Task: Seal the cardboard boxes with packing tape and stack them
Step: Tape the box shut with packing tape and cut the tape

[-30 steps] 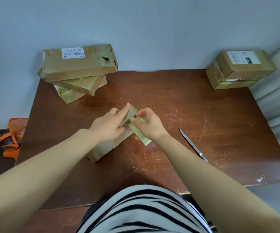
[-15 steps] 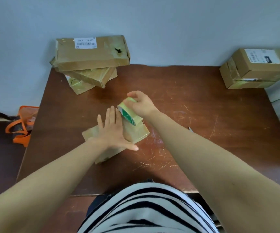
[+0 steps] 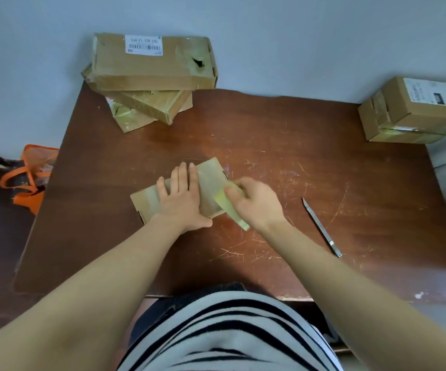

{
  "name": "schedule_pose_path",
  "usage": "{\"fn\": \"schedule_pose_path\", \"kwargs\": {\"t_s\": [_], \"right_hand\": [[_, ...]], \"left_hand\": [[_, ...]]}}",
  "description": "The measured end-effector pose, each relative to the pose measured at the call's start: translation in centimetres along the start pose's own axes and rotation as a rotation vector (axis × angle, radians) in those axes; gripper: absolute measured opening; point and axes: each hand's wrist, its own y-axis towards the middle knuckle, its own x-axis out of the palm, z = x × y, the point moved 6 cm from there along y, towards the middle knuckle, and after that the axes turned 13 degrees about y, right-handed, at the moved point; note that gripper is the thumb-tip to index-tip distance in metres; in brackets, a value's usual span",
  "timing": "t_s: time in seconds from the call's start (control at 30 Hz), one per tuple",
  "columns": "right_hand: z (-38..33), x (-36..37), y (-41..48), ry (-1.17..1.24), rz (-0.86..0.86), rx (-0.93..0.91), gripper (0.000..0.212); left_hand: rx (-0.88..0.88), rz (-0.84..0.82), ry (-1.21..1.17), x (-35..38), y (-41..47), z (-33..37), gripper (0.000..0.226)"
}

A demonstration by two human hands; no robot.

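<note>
A small flat cardboard box (image 3: 211, 175) lies in the middle of the brown table (image 3: 270, 135). My left hand (image 3: 181, 199) presses flat on top of it with straight fingers. My right hand (image 3: 256, 202) grips a yellowish roll of packing tape (image 3: 229, 207) at the box's right end, near its front corner. A strip of tape looks to run along the box top, though it is blurred. A stack of three taped boxes (image 3: 152, 73) stands at the back left.
A second pile of boxes (image 3: 414, 111) sits at the back right corner. A slim metal cutter (image 3: 322, 228) lies on the table right of my right hand. An orange bag (image 3: 29, 180) rests on the floor to the left. The wall runs along the table's far edge.
My right hand has pulled the tape roll from the box's far end toward me, down to its near right end. My left hand stays flat on the box.
</note>
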Motion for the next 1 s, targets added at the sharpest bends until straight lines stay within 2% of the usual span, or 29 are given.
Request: {"fn": "schedule_pose_path", "kwargs": {"t_s": [0.1, 0.13, 0.3, 0.47, 0.5, 0.57, 0.6, 0.7, 0.73, 0.87, 0.9, 1.0], "right_hand": [[2.4, 0.1, -4.0, -0.092, 0.015, -0.075, 0.051], [2.8, 0.5, -4.7, -0.152, -0.003, -0.117, 0.053], [4.3, 2.8, -3.1, -0.52, -0.139, -0.068, 0.026], [4.8, 4.2, -0.5, -0.586, -0.162, 0.059, 0.021], [4.7, 4.3, -0.2, -0.582, -0.161, 0.069, 0.021], [4.6, 4.1, 0.4, -0.548, -0.151, 0.093, 0.022], [4.7, 3.9, 0.6, -0.522, -0.15, 0.113, 0.023], [4.7, 3.8, 1.2, -0.496, -0.156, 0.149, 0.024], [4.6, 3.8, 1.3, -0.495, -0.156, 0.155, 0.024], [4.8, 3.6, 1.4, -0.47, -0.161, 0.181, 0.024], [4.9, 3.5, 1.3, -0.461, -0.169, 0.19, 0.023], [4.8, 3.4, 1.6, -0.463, -0.181, 0.161, 0.023]], "left_hand": [[-0.001, -0.001, -0.032, 0.1, 0.0, 0.0, 0.14], [0.0, -0.005, -0.03, 0.0, -0.1, 0.0, 0.14], [0.003, -0.032, -0.001, -0.3, -0.3, 0.1, 0.14], [0.026, -0.122, -0.012, -0.2, -0.1, 0.0, 0.144], [0.034, -0.161, -0.031, -0.2, -0.2, -0.2, 0.142], [0.039, -0.193, -0.122, -1.1, -0.1, -0.2, 0.123], [0.039, -0.143, -0.156, -1.9, 0.2, 0.1, 0.11], [0.051, 0.145, -0.155, -3.6, 1.2, 2.1, 0.077], [0.058, 0.185, -0.139, -3.4, 1.6, 2.8, 0.074], [0.073, 0.147, -0.047, -1.3, 3.0, 4.0, 0.076], [0.11, 0.155, -0.035, -1.3, 2.8, 4.1, 0.073], [0.313, 0.319, 0.101, -0.8, 1.0, 5.0, 0.062]]}}
